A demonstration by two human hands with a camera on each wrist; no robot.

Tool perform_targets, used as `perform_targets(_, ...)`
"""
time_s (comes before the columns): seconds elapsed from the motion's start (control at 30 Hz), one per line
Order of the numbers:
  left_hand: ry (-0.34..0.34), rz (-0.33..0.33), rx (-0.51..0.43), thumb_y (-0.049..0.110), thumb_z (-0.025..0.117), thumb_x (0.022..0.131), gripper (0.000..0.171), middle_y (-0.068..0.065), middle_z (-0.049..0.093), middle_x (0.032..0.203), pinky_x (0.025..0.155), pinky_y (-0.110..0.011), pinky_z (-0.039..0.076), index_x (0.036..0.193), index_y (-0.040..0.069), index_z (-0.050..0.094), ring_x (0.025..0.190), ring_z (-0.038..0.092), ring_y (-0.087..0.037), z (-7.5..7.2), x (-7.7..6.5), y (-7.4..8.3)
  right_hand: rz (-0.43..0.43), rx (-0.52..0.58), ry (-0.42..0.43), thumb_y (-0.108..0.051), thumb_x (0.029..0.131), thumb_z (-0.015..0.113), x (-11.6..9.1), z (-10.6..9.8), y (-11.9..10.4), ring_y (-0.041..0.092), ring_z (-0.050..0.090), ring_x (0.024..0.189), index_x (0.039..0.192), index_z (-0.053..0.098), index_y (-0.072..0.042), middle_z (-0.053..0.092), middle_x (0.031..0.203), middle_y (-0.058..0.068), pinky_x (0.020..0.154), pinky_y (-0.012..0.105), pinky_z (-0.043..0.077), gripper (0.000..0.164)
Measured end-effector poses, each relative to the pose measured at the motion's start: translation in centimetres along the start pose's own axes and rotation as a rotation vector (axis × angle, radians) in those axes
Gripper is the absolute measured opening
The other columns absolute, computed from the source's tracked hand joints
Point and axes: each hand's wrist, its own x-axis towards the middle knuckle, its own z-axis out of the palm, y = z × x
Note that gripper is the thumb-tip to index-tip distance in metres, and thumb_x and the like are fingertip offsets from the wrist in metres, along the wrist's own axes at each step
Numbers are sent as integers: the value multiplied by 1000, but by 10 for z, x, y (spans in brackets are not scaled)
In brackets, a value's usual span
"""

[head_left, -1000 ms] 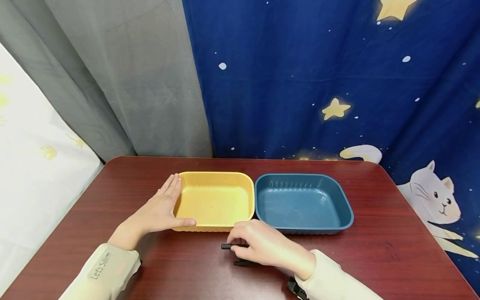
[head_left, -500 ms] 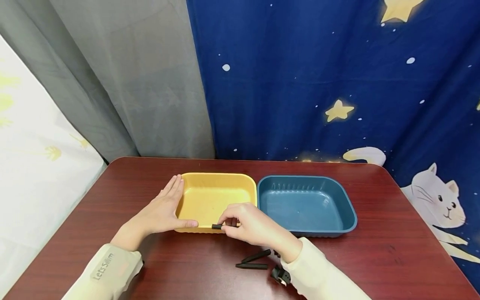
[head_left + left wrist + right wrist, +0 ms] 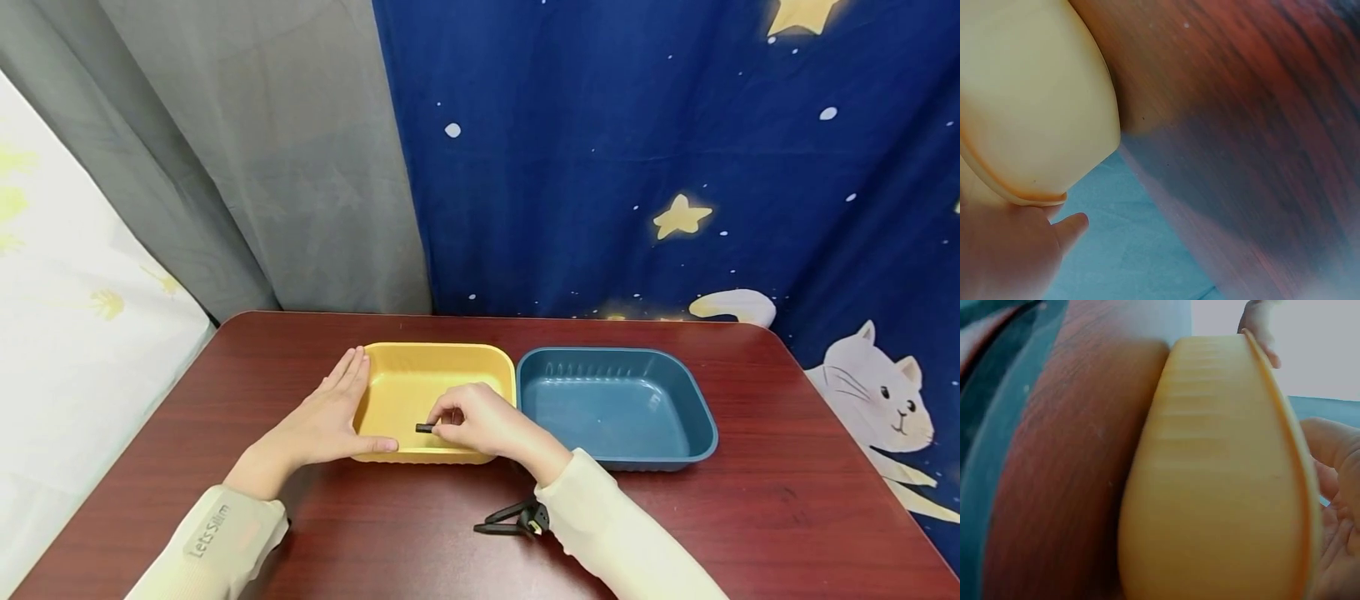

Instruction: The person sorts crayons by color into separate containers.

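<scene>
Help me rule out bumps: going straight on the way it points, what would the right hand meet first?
Probably the left wall of the yellow tray, near the left hand, the black stick in the right hand leading. Depth is unclear; the tray floor might come sooner.

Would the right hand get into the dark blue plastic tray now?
Probably yes: the right hand, pinching a black stick, is over the yellow plastic tray beside the blue tray, with only their rims between.
</scene>
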Motion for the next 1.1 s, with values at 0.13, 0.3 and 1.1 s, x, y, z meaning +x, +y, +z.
perform_targets(0.13,5,3,1,80,65,72,134,-23,1,166,121,-57,19,155,-10,10,155,1,-38,-1,1,-1,42,-10,-21,-10,86,70,8,5,2,5,53,70,89,78,-11,66,73,-3,67,17,45,8)
perform_targets(0.3,14,1,-5,80,66,71,134,-22,2,166,121,-57,19,155,-9,10,155,1,-37,-1,0,-1,96,-39,-56,-10,87,70,14,11,4,5,54,70,87,78,-12,66,73,-6,68,18,45,8)
perform_targets(1.1,13,5,-19,79,66,72,133,-23,3,165,121,-57,19,155,-10,11,155,3,-38,0,-2,1,162,-161,-57,-17,87,72,11,14,2,5,56,73,91,78,-15,65,75,-8,70,21,48,7)
